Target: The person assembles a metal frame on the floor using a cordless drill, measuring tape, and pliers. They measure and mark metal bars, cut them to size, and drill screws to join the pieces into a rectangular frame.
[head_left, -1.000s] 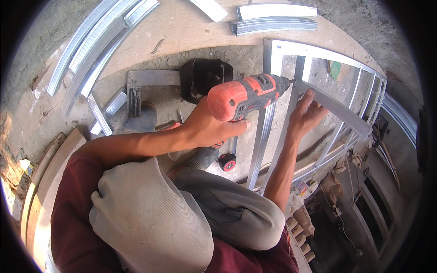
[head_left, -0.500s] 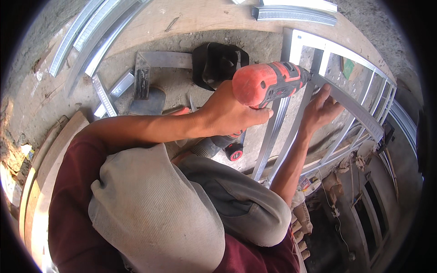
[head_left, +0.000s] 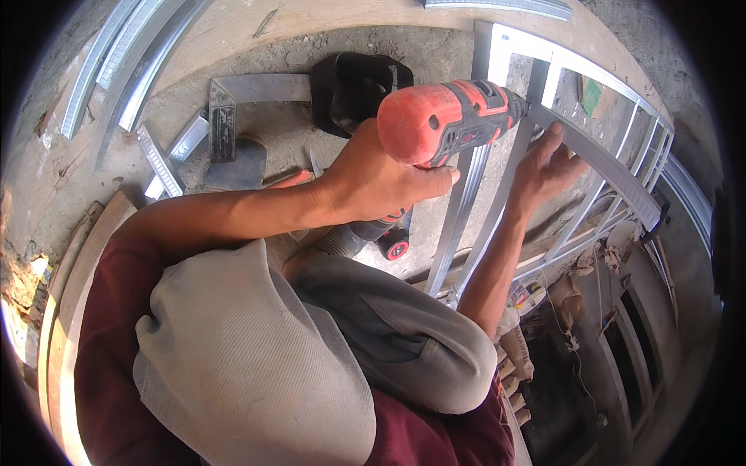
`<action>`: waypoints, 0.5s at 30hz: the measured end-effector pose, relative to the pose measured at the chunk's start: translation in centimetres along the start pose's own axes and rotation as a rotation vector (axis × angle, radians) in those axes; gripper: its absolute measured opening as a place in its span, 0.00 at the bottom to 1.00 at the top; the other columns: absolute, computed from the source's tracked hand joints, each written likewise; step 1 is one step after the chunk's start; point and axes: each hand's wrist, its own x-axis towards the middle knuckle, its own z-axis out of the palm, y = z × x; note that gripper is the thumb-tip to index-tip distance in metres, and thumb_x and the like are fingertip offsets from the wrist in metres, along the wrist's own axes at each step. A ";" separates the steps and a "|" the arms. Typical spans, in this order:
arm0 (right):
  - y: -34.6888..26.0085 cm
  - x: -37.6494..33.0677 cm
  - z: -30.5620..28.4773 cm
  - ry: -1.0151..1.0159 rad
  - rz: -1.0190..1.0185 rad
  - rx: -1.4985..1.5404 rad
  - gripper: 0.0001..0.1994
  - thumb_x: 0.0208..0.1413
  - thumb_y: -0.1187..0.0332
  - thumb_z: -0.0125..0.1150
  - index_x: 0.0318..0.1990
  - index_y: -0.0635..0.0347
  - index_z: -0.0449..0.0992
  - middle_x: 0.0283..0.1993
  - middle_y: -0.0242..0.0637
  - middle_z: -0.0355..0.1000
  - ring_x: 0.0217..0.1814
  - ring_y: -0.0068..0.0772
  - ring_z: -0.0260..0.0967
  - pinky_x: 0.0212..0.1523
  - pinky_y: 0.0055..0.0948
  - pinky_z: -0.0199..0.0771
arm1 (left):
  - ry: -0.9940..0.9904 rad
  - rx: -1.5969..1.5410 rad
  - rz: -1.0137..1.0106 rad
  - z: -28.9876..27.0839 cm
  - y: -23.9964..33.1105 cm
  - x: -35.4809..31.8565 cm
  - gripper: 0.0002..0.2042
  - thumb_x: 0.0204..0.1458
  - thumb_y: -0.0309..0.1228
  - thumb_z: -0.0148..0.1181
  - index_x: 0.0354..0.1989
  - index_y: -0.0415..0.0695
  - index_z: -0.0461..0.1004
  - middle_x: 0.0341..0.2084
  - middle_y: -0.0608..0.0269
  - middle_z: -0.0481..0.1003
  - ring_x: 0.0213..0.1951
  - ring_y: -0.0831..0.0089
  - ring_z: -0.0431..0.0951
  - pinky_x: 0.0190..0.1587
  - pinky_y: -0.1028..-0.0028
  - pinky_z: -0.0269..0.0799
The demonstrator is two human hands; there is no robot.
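Observation:
My left hand (head_left: 381, 175) is wrapped round the grip of a red and black cordless drill (head_left: 447, 120). The drill lies level, its nose pointing right against a joint of a silver metal-stud frame (head_left: 536, 48). Just past that nose, a short metal channel (head_left: 610, 163) slants down to the right across the frame. My right hand (head_left: 546, 169) grips this channel from below, thumb up along its near side and fingers partly hidden behind it. The drill's nose and the channel's end overlap, so the exact contact point cannot be made out.
A try square (head_left: 223, 124) and a black strap-like item (head_left: 361, 89) lie on the concrete left of the drill. Another red-and-black tool (head_left: 392, 241) rests by my knee. Loose metal channels (head_left: 132, 58) lie at far left, wooden boards (head_left: 85, 287) nearer me.
The whole view has shifted slightly, so most things sit a little farther left and higher. Drill, channel and both hands keep nearly the same places against the frame.

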 end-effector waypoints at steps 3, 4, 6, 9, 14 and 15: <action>0.5 -0.1 -0.5 -0.023 0.022 -0.001 0.21 0.65 0.74 0.59 0.60 0.69 0.59 0.48 0.48 0.72 0.42 0.30 0.76 0.34 0.24 0.78 | -0.024 -0.022 -0.046 0.0 0.3 -0.1 0.16 0.50 0.32 0.67 0.45 0.37 0.73 0.21 0.64 0.74 0.22 0.76 0.74 0.30 0.71 0.73; 0.7 -0.3 -0.6 -0.026 0.025 0.007 0.21 0.65 0.74 0.59 0.60 0.69 0.59 0.48 0.47 0.72 0.41 0.30 0.76 0.34 0.24 0.78 | -0.026 -0.057 -0.066 0.0 0.4 -0.1 0.16 0.51 0.32 0.67 0.44 0.37 0.73 0.21 0.65 0.74 0.23 0.76 0.74 0.30 0.72 0.73; 0.3 0.0 -0.4 -0.029 0.026 0.025 0.22 0.64 0.74 0.60 0.60 0.68 0.58 0.47 0.47 0.72 0.41 0.30 0.76 0.34 0.24 0.79 | -0.019 -0.046 -0.036 0.0 0.1 0.0 0.16 0.51 0.32 0.67 0.44 0.37 0.73 0.21 0.65 0.75 0.23 0.77 0.74 0.30 0.72 0.73; 0.3 0.1 -0.4 -0.019 0.023 -0.021 0.22 0.64 0.74 0.60 0.60 0.69 0.58 0.47 0.48 0.72 0.40 0.30 0.76 0.34 0.24 0.78 | -0.045 -0.045 -0.078 -0.1 0.2 0.0 0.16 0.51 0.32 0.67 0.45 0.37 0.74 0.22 0.65 0.75 0.23 0.78 0.75 0.29 0.72 0.73; 0.1 0.0 -0.4 -0.019 0.026 0.004 0.22 0.64 0.73 0.61 0.59 0.71 0.58 0.47 0.48 0.72 0.39 0.31 0.76 0.34 0.24 0.79 | -0.091 0.006 -0.100 -0.4 0.4 0.0 0.19 0.52 0.28 0.67 0.51 0.38 0.73 0.34 0.66 0.76 0.34 0.79 0.75 0.39 0.73 0.73; 0.1 0.0 -0.4 -0.014 0.023 0.015 0.22 0.64 0.73 0.61 0.59 0.71 0.58 0.46 0.48 0.72 0.39 0.31 0.76 0.34 0.24 0.79 | -0.085 -0.024 -0.116 -0.3 0.4 0.0 0.17 0.52 0.30 0.66 0.48 0.37 0.73 0.27 0.66 0.75 0.27 0.80 0.74 0.30 0.74 0.73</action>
